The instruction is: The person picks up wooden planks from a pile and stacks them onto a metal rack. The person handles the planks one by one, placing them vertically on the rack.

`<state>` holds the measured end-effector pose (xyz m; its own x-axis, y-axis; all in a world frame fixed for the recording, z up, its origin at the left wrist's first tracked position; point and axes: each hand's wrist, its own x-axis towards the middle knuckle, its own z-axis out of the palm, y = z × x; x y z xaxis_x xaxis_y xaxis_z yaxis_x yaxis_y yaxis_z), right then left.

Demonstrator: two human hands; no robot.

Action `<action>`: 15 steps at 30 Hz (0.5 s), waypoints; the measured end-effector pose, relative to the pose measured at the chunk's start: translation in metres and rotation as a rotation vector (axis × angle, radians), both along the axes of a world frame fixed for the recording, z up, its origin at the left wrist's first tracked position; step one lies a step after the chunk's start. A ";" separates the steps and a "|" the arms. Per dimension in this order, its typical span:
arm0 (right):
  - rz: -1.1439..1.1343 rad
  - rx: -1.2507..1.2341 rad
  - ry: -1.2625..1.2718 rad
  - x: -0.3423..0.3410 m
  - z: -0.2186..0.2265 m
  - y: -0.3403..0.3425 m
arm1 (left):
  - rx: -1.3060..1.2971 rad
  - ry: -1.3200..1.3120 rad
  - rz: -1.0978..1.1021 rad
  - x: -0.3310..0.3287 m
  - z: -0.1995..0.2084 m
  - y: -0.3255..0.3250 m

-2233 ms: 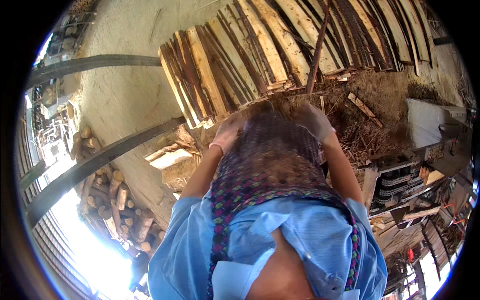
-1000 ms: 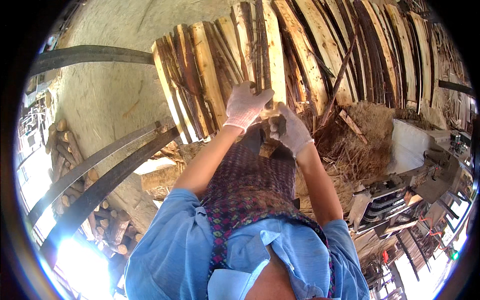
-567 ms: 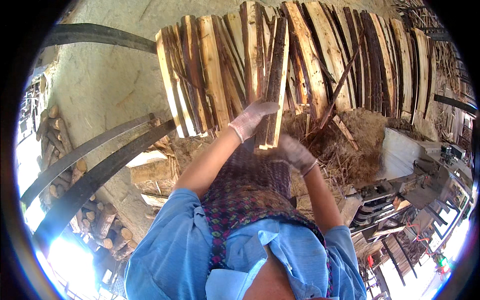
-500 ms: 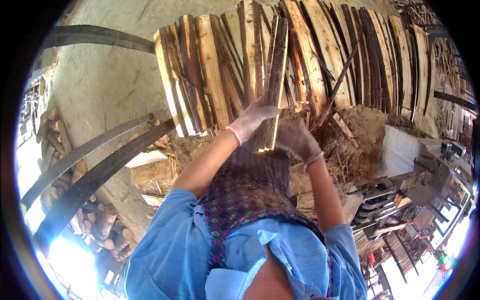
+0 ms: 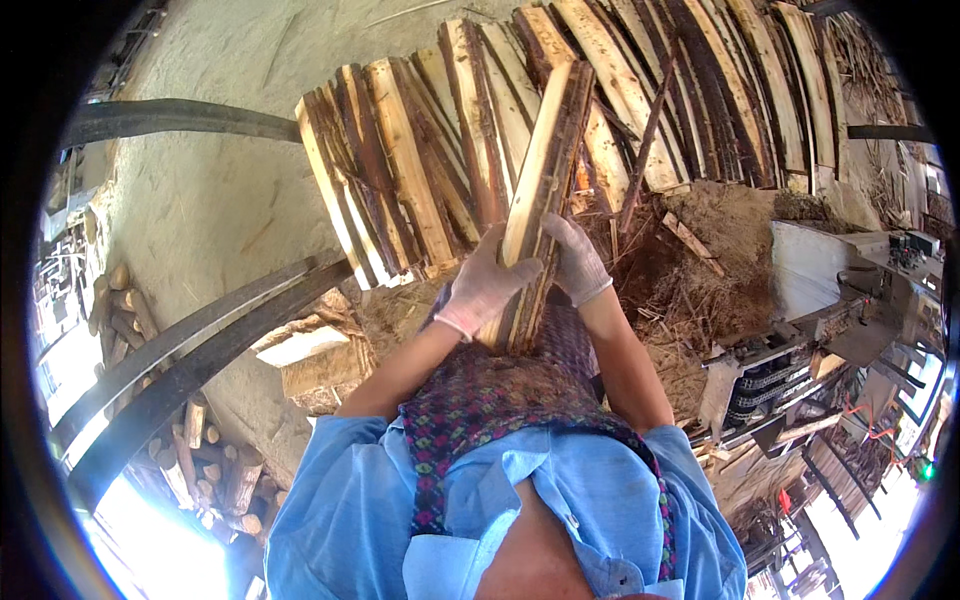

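Both hands wear pale work gloves and hold a small stack of bark-edged wood slabs (image 5: 536, 170) in front of my body. The stack tilts, its far end leaning right and its near end over my patterned apron (image 5: 500, 390). My left hand (image 5: 490, 283) wraps the slabs from the left, its thumb across them. At the right side my right hand (image 5: 577, 262) presses against the bark edges, its fingers partly hidden. Beyond the hands lies a long row of similar slabs (image 5: 408, 160), side by side, pale wood and dark bark showing.
Dark curved metal bars (image 5: 200, 370) cross on the left, and another bar (image 5: 190, 120) reaches the row's left end. Cut logs (image 5: 225, 470) lie at the lower left. Bark scraps (image 5: 680, 290) litter the ground right of my hands. Machinery (image 5: 800, 370) stands farther right.
The held slabs have come nearer my body and now show a broad pale face. My right hand, blurred before, has closed on their right side. My left hand has moved down.
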<state>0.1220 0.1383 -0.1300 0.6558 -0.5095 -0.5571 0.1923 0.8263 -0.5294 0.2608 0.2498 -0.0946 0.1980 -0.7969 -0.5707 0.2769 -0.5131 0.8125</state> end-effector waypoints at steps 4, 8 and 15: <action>-0.137 -0.072 -0.022 -0.019 0.022 0.003 | 0.068 -0.591 -0.151 -0.008 0.043 -0.017; -0.297 -0.279 0.067 -0.031 0.048 -0.006 | -0.061 -0.491 -0.031 -0.020 0.034 -0.028; -0.471 -0.406 0.295 -0.068 0.076 -0.019 | -0.327 -0.524 -0.260 -0.071 0.055 -0.052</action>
<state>0.0545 0.1191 -0.0545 0.1635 -0.9092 -0.3830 0.2825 0.4151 -0.8648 0.1893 0.1974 -0.0398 0.1617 -0.9718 -0.1719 -0.2958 -0.2139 0.9310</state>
